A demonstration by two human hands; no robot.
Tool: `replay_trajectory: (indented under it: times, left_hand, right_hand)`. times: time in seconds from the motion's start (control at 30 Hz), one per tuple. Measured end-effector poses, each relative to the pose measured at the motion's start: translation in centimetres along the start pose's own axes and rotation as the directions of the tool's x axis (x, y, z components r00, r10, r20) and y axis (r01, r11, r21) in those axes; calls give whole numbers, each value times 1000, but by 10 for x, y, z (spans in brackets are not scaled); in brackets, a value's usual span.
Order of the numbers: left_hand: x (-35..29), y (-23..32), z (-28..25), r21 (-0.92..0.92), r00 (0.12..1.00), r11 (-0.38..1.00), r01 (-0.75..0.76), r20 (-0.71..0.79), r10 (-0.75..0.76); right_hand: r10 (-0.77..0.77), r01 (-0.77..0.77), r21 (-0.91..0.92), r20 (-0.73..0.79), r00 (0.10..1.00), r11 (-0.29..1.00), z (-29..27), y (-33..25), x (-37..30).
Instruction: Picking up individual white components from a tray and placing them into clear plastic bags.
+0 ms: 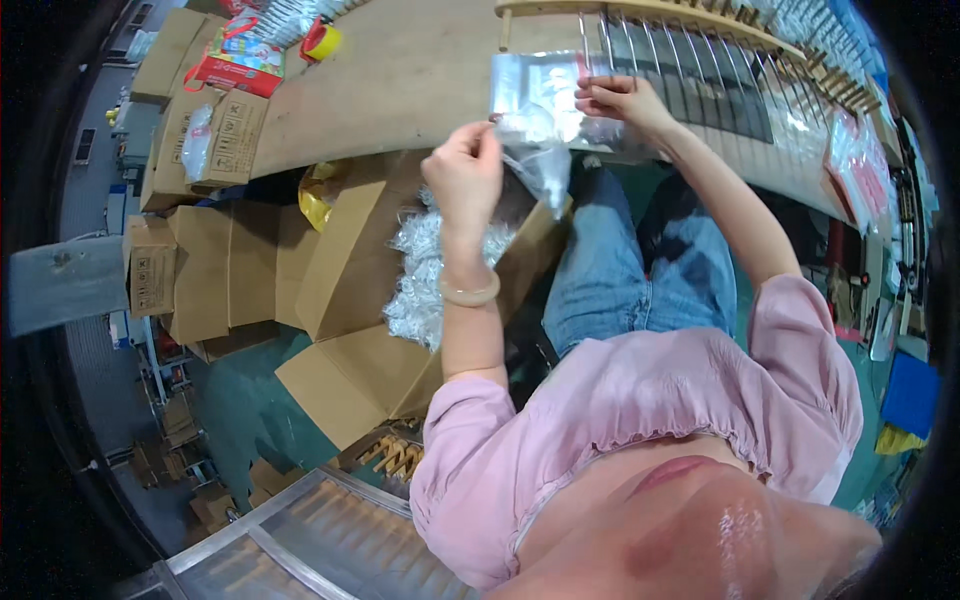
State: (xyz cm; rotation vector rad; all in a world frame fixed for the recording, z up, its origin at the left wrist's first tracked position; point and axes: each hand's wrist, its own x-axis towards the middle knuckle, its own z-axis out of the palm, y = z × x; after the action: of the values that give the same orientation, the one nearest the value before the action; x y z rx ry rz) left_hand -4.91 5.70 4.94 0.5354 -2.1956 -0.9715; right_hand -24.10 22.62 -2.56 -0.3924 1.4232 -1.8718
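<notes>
A small clear plastic bag point(545, 172) hangs over the table's near edge, its lower end drawn to a point with something small and pale inside that I cannot make out. My left hand point(465, 172), with a pale bangle on the wrist, pinches the bag's upper left edge. On the other side my right hand point(622, 100) has its fingers pressed together at the bag's upper right edge. Beneath the hands, flat clear bags point(512, 82) lie on the table point(400, 75).
Metal rods hang from a wooden rack point(660, 12) at the back right. Below left, an open carton point(345, 235) holds many clear-wrapped items point(415, 285). More cartons point(235, 130), a red box point(240, 72) and yellow tape point(321, 41) stand left. Pink packets point(858, 170) lie right.
</notes>
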Motion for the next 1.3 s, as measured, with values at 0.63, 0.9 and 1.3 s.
replay_trajectory:
  times: [0.63, 0.9, 1.3]
  left_hand:
    - [142, -52, 2, 113, 994, 989, -98, 57, 92]
    - [126, 34, -53, -891, 908, 441, -108, 92, 408]
    - [-17, 240, -213, -522, 608, 313, -794, -698, 378]
  right_hand:
    - [-461, 503, 20, -370, 806, 864, 75, -60, 148]
    - [-140, 266, -84, 681, 719, 960, 97, -84, 4]
    - [-676, 441, 519, 472, 566, 732, 138, -95, -7]
